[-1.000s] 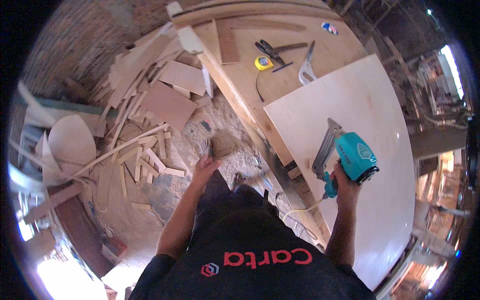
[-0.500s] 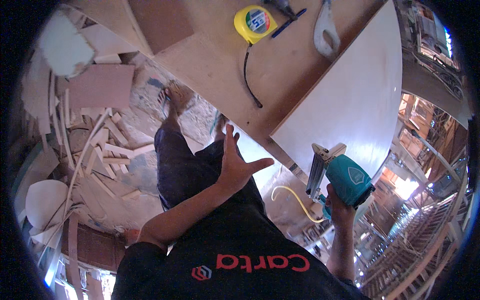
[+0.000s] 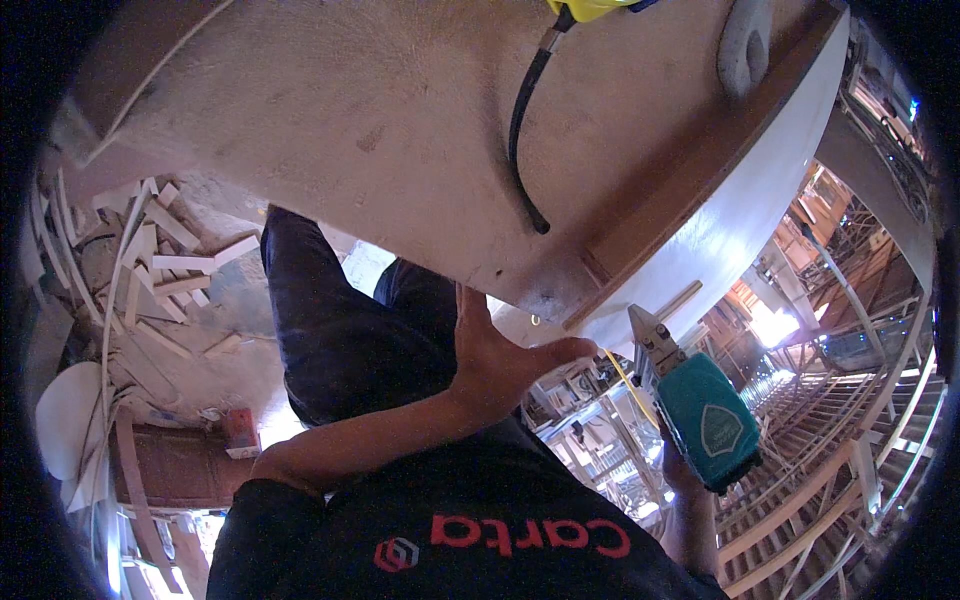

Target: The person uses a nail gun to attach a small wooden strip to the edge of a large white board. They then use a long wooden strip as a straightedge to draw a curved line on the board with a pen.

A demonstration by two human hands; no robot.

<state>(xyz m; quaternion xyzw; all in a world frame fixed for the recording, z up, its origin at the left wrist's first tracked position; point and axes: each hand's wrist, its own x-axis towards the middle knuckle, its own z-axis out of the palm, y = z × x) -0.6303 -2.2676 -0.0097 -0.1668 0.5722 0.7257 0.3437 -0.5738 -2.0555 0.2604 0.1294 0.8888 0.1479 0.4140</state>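
My right hand (image 3: pixel 684 472) is wrapped round the handle of a teal nail gun (image 3: pixel 708 420). The gun's metal nose (image 3: pixel 650 330) points up toward the lower edge of a white curved-edged panel (image 3: pixel 740 240). A yellow air hose (image 3: pixel 632 388) shows behind the gun. My left hand (image 3: pixel 490 355) is spread at the near edge of the brown worktable (image 3: pixel 350 120), its thumb stretched toward the panel's near corner. The table edge hides its fingertips, and I see nothing in its grasp. The panel's brown edge strip (image 3: pixel 690 205) runs along the table's right side.
On the table lie a yellow tape measure (image 3: pixel 590 8) with a black strap (image 3: pixel 518 140), and a pale handle with an oblong hole (image 3: pixel 745 50). Wood offcuts (image 3: pixel 180 265) litter the floor at left. Stacked timber strips (image 3: pixel 800 500) fill the lower right.
The view has come closer to the table, and the tape measure has slid toward the top edge. My left hand has moved to the table edge near the panel's corner. The nail gun stays in my right hand.
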